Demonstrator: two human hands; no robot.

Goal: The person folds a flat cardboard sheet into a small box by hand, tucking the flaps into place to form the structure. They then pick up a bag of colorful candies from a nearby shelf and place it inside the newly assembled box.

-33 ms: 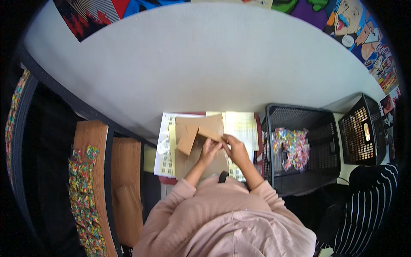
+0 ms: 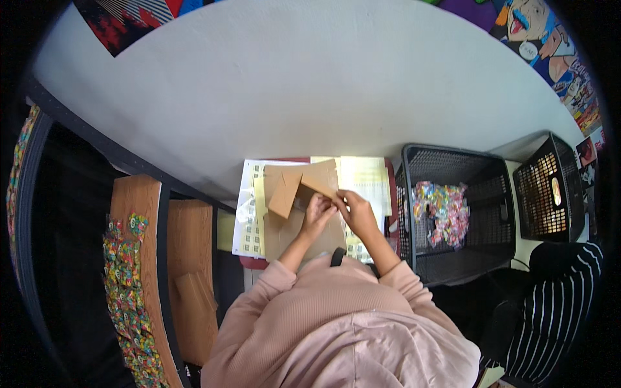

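A brown cardboard box (image 2: 284, 196), partly folded, lies in front of me with side walls raised and a flat panel spread beneath. My left hand (image 2: 316, 216) is closed at the lower edge of the raised right-hand flap, its fingertips partly hidden. From the right, my right hand (image 2: 354, 211) pinches the same flap near its outer corner. The fingertips of both hands nearly meet there. Under the cardboard are yellow label sheets (image 2: 365, 181) and a white printed sheet (image 2: 249, 226).
To the right stands a black plastic crate (image 2: 491, 226) holding colourful wrapped candy bags (image 2: 446, 213); a second black crate (image 2: 537, 223) is beyond it. At the left, candy packets (image 2: 126, 291) cover a wooden shelf (image 2: 139, 194), with flat cardboard (image 2: 194, 310) beside it. A striped garment (image 2: 553, 310) sits lower right.
The whole view has shifted slightly. Both hands stay at the same flap of the cardboard box, with only small finger movement.
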